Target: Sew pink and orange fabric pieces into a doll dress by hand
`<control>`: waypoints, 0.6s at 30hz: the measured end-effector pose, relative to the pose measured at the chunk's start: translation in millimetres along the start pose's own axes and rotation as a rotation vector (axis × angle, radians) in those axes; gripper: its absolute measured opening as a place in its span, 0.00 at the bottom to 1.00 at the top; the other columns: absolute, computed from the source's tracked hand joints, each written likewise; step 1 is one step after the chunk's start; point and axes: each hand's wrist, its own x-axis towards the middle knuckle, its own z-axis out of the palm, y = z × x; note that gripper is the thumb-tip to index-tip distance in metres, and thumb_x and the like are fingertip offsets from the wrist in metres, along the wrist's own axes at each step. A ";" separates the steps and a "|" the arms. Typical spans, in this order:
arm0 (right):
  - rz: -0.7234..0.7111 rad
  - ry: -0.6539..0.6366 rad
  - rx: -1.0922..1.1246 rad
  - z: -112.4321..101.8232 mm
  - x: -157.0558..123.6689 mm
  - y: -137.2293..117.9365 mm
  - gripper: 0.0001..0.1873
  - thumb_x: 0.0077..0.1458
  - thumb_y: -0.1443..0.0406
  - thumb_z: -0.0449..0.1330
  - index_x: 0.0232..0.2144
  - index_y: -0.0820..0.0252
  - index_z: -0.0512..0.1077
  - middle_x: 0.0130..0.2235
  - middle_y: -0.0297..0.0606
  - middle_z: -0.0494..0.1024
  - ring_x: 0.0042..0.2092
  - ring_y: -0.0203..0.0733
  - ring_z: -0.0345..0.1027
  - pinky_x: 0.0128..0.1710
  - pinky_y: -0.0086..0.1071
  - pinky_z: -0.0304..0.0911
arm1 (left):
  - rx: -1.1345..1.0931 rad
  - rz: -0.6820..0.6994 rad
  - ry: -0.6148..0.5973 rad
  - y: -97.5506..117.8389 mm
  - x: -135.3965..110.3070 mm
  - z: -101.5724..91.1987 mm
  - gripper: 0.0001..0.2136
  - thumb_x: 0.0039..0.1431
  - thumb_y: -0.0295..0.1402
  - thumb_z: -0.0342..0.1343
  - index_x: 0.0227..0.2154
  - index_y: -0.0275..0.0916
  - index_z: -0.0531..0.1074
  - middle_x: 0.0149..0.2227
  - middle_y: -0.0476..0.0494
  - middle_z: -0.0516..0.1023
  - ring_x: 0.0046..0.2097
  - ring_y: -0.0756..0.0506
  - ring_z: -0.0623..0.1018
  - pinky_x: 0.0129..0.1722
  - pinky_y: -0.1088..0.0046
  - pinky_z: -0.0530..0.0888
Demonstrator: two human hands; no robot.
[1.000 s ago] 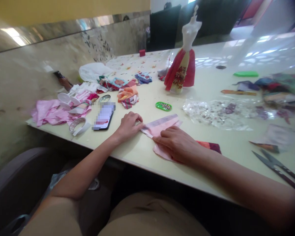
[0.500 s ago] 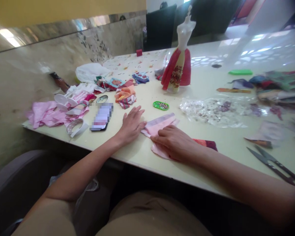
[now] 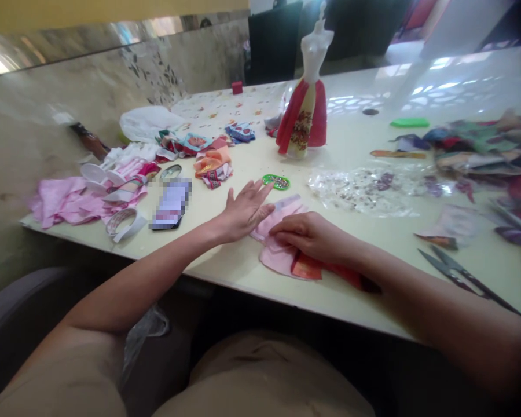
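A piece of pink fabric (image 3: pixel 274 259) lies near the table's front edge, with a red and orange strip (image 3: pixel 307 267) partly under it. My right hand (image 3: pixel 310 234) rests on the pink fabric, its fingers curled and pressed together on the cloth. Flat and with spread fingers, my left hand (image 3: pixel 245 213) reaches across the fabric's upper left edge; whether it presses on it I cannot tell. Just beyond the left fingertips sits a small green dish (image 3: pixel 268 178) of beads. A white dress form (image 3: pixel 313 55) in a red and cream skirt stands farther back.
To the left are a phone (image 3: pixel 172 202), a tape roll (image 3: pixel 124 225) and pink cloth (image 3: pixel 63 200). Orange fabric (image 3: pixel 212 163) lies behind the left hand. On the right are a clear plastic bag (image 3: pixel 351 191), thread snips (image 3: pixel 460 272) and heaped fabric scraps (image 3: pixel 477 153).
My left hand has moved right and up, over the pink fabric's edge. My right fingers have drawn closer together. More of the strip's orange part shows. The view has shifted slightly.
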 end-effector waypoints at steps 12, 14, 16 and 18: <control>-0.020 -0.049 -0.077 -5.6 0.7 -0.6 0.13 0.62 0.69 0.53 0.34 0.62 0.78 0.34 0.41 0.80 0.34 0.39 0.69 0.36 0.31 0.58 | -0.108 0.039 0.166 -13.1 8.1 18.5 0.24 0.69 0.44 0.42 0.64 0.44 0.59 0.67 0.37 0.61 0.68 0.40 0.59 0.67 0.53 0.53; -0.038 -0.054 -0.140 -4.2 1.4 -0.4 0.12 0.62 0.70 0.54 0.33 0.63 0.77 0.34 0.41 0.79 0.34 0.38 0.68 0.36 0.31 0.57 | -0.093 -0.014 0.279 -20.7 -1.4 8.2 0.20 0.66 0.44 0.48 0.54 0.39 0.69 0.58 0.35 0.70 0.61 0.39 0.67 0.63 0.57 0.62; -0.047 -0.053 -0.162 -3.2 1.9 -0.7 0.11 0.62 0.70 0.54 0.32 0.63 0.77 0.33 0.40 0.79 0.34 0.37 0.67 0.35 0.30 0.56 | 0.001 -0.128 0.280 -26.9 -13.4 1.9 0.19 0.60 0.46 0.56 0.44 0.35 0.74 0.49 0.33 0.73 0.54 0.35 0.70 0.58 0.54 0.65; -0.048 -0.056 -0.165 -2.4 2.4 -1.0 0.10 0.62 0.71 0.55 0.32 0.63 0.76 0.33 0.39 0.78 0.33 0.37 0.67 0.35 0.29 0.55 | 0.026 -0.204 0.230 -30.5 -24.8 -0.3 0.19 0.56 0.48 0.59 0.39 0.35 0.75 0.45 0.33 0.73 0.51 0.34 0.71 0.55 0.53 0.66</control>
